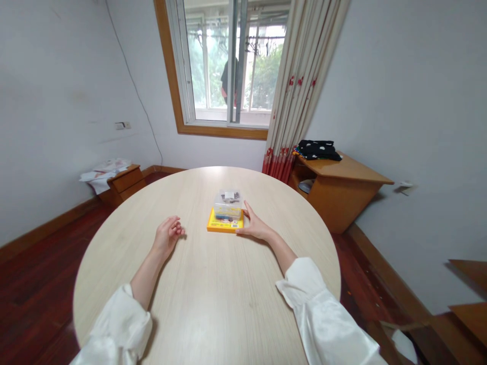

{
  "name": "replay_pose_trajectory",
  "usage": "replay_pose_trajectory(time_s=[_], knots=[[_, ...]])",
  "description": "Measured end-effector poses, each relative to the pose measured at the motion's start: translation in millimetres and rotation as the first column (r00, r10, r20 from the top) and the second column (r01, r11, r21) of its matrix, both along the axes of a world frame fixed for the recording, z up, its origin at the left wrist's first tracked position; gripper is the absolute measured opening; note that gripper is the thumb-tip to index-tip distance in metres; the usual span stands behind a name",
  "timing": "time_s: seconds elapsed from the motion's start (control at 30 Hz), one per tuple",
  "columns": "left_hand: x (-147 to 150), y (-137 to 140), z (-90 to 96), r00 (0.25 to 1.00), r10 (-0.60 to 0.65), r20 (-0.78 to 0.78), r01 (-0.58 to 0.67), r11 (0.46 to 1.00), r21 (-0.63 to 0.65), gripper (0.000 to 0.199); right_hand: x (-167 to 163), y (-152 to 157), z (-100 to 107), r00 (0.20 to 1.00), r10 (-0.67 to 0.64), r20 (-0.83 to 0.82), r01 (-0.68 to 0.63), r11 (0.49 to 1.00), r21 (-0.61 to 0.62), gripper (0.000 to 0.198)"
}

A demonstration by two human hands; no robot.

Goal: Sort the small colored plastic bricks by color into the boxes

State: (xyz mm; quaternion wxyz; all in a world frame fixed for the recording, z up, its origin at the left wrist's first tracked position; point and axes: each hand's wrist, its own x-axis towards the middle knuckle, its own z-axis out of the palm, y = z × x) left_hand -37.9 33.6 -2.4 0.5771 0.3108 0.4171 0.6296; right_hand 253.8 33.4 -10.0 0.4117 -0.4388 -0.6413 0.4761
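A flat yellow box (213, 227) lies on the round table, its printed top facing up. On it rests a clear plastic box (228, 204) with a white label and small dark pieces inside. My right hand (255, 225) is at the right side of the yellow box, thumb at its front corner and fingers by its far side; the index finger stretches up beside the clear box. Left of the boxes, my left hand (167, 237) lies on its side over the tabletop with loosely curled fingers, a little apart from each other. It holds nothing and touches neither box.
The round pale wood table (205, 304) reaches toward the window (232, 66). A long curtain (304, 71) hangs beyond it. At the right stands a wooden cabinet (342, 182) with folded dark cloth (319, 150) on top. Papers (102, 170) lie on a low drawer unit (127, 182) at the left.
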Motion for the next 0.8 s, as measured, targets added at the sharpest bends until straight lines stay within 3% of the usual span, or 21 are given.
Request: replay_pose_trajectory(time_s=[0.8], knots=[[-2.2, -1.2, -1.8, 0.999, -0.029, -0.026, 0.029, 0.999, 0.015, 0.025, 0.1, 0.6, -1.3, 0.998, -0.026, 0.053, 0.024, 0.999, 0.026, 0.132]])
